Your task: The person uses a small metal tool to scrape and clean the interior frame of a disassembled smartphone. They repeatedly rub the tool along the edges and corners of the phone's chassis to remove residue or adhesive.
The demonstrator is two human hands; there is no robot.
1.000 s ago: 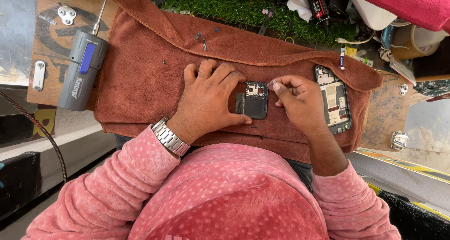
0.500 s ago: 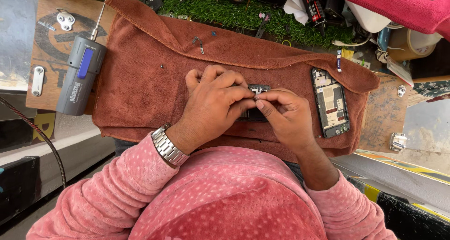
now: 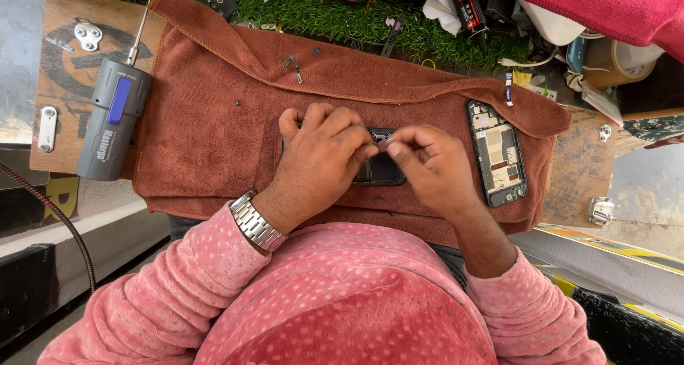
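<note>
Pinching a dark phone part [image 3: 381,167] on the brown towel [image 3: 214,122], both hands' grips stay closed: left hand [image 3: 320,155], right hand [image 3: 431,169].

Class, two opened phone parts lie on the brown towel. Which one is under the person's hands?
The small dark phone body at the towel's middle, half covered by the left hand and right hand. The larger open phone frame lies untouched to the right.

A wooden counter [image 3: 60,65] lies beyond the left hand [image 3: 320,158], bright daylight falling on it. A strip of green artificial turf [image 3: 356,26] runs along the far edge (cluttered with odds and ends). Near the right hand [image 3: 431,169], pale concrete floor [image 3: 641,208] shows, with a yellow-striped ledge [image 3: 620,254].
</note>
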